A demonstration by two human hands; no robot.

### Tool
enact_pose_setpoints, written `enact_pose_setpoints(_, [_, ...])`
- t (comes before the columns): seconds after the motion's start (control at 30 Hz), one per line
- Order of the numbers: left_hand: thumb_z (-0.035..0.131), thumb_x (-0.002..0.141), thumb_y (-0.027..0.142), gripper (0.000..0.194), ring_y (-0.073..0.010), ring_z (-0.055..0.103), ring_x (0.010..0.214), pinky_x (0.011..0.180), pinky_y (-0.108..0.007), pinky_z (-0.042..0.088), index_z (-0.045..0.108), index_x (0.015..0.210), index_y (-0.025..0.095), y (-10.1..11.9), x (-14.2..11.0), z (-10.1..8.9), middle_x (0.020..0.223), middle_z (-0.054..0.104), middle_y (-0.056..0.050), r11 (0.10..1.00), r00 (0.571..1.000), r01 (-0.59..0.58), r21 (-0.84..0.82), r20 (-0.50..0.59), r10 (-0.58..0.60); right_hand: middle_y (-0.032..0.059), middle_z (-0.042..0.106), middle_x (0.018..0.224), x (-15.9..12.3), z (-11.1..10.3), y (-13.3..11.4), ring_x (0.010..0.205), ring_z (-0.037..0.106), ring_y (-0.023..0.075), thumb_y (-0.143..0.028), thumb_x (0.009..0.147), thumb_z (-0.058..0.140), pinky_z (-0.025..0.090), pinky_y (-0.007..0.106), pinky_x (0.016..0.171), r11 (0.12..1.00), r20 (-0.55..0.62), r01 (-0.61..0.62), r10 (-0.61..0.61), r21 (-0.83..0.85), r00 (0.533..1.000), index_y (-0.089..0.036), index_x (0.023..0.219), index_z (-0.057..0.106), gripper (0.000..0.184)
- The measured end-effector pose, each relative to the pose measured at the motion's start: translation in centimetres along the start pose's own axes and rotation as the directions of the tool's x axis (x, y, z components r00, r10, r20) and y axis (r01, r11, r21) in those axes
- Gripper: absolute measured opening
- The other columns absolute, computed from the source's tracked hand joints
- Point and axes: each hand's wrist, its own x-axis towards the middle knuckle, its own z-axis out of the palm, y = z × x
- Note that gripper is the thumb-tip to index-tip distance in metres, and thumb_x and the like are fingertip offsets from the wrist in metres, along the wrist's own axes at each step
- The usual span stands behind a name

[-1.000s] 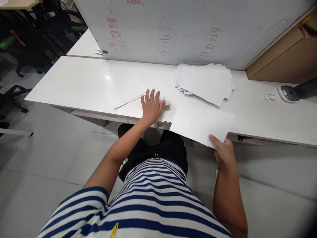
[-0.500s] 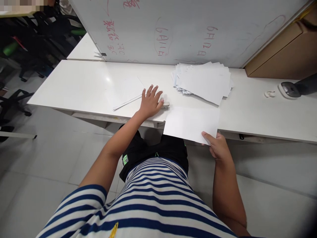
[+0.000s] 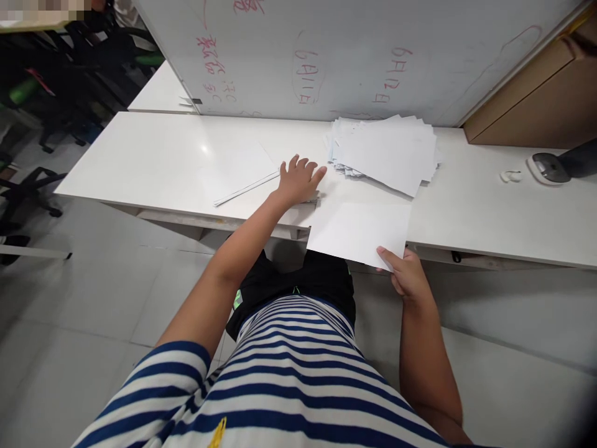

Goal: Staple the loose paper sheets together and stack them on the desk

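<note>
The right hand (image 3: 408, 274) pinches the paper (image 3: 359, 230) by its near right corner, thumb flat on top and the other fingers mostly hidden beneath. The paper reaches leftward and away from that grip, its near edge hanging out past the front of the desk (image 3: 140, 155) and its far part over the white top; whether it touches there I cannot tell. The left hand (image 3: 298, 183) is wide, palm down, fingers spread and slightly curled, with the thumb pointing toward the stack. It covers most of the stapler (image 3: 313, 200), whose end shows just beside the paper's left edge; contact between hand and stapler cannot be made out. Left of that hand lies a thin pile (image 3: 247, 188), set at a slant, its layered edge facing the person. Beyond the paper, the stack (image 3: 382, 152) sits with its sheets fanned unevenly, near the foot of the whiteboard (image 3: 345, 62), which carries red writing. Farther right are a small white object (image 3: 510, 177), a dark object with a white rim (image 3: 548, 168) and, behind them, a brown box (image 3: 527, 106) against the board. Dark chairs (image 3: 112, 56) stand off at the far left.
</note>
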Motion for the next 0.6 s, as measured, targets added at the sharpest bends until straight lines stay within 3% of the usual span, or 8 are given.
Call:
enact_pose_setpoints(0.27, [0.023,0.096,0.061,0.064,-0.0333,0.006,0.154,0.122,-0.060,0.004,0.051,0.141,0.023,0.33,-0.06,0.87,0.162,0.029,-0.009,0.998,0.996,-0.008,0.055,0.093,0.003,0.0045,0.071,0.080,0.12,0.29,-0.10,0.063,0.061,0.0144,-0.033,0.054,0.088,0.049,0.020,0.040,0.999,0.010,-0.026,0.026,0.019,1.000,-0.015,0.078,0.071,0.035])
enact_pose_setpoints(0.6, [0.031,0.093,0.066,0.067,-0.0333,0.004,0.154,0.122,-0.058,0.002,0.049,0.142,0.024,0.38,0.15,0.83,0.163,0.025,-0.007,0.994,0.992,-0.018,0.104,0.125,0.005,0.0042,0.070,0.078,-0.12,0.58,-0.15,0.060,0.059,0.0138,-0.035,0.056,0.086,0.048,0.021,0.041,1.000,0.017,-0.016,0.017,-0.015,1.000,-0.016,0.076,0.068,0.033])
